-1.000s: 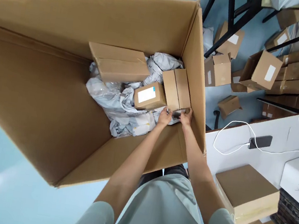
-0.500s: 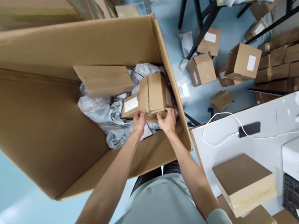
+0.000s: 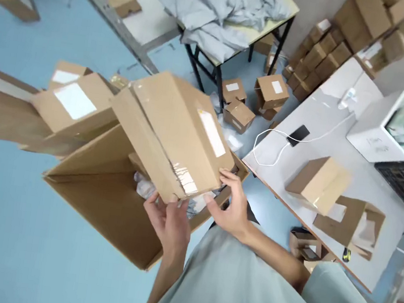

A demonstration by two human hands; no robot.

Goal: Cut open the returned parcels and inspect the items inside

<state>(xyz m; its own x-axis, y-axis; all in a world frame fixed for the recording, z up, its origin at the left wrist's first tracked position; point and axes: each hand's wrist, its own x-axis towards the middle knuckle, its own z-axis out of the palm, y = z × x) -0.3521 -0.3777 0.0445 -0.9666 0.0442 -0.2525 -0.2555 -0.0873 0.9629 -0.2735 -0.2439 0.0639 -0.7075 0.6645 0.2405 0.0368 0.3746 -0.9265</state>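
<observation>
A brown cardboard box (image 3: 178, 133) with a taped seam and a white label is held tilted above a large open carton (image 3: 112, 204). My left hand (image 3: 172, 220) grips its near lower edge, the fingertips partly hidden beneath it. At the near right corner, my right hand (image 3: 230, 203) holds the same box between thumb and fingers. Inside the carton, partly covered by the held box, lies crumpled grey plastic wrapping (image 3: 144, 186).
A grey table (image 3: 325, 133) on the right bears a phone (image 3: 298, 135) with a white cable, a cardboard box (image 3: 320, 183), an open box and a white container (image 3: 381, 131). Grey mailing bags (image 3: 221, 14) cover a table behind. Labelled boxes (image 3: 75, 101) stand left of the carton.
Both hands have lifted the box up out of the large carton, and it now appears closer and tilted. The view has swung, bringing more of the tables into sight.
</observation>
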